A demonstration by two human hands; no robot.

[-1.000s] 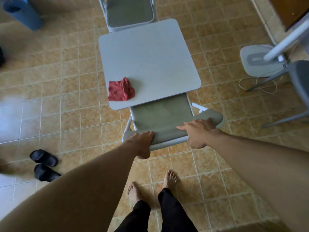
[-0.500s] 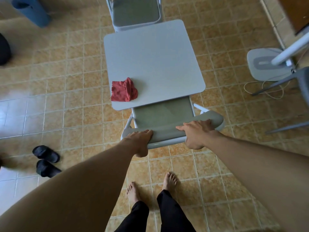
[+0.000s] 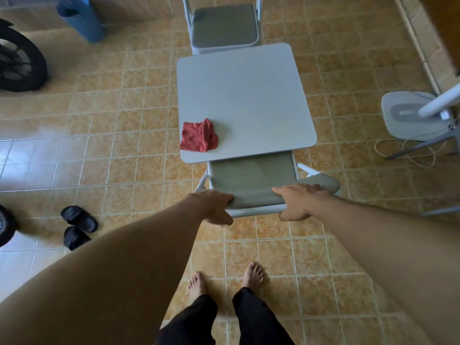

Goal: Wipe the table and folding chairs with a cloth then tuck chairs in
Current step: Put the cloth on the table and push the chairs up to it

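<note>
Near folding chair (image 3: 252, 173) is gripped by its backrest. Left hand (image 3: 215, 207) is wrapped over the left end. Right hand (image 3: 297, 201) is clamped on the right part, thumb under the rail. Seat front is tucked beneath the table (image 3: 249, 90) edge. Red cloth (image 3: 199, 136) is left bunched on the table's near-left corner. Second folding chair (image 3: 224, 26) is set against the far edge.
</note>
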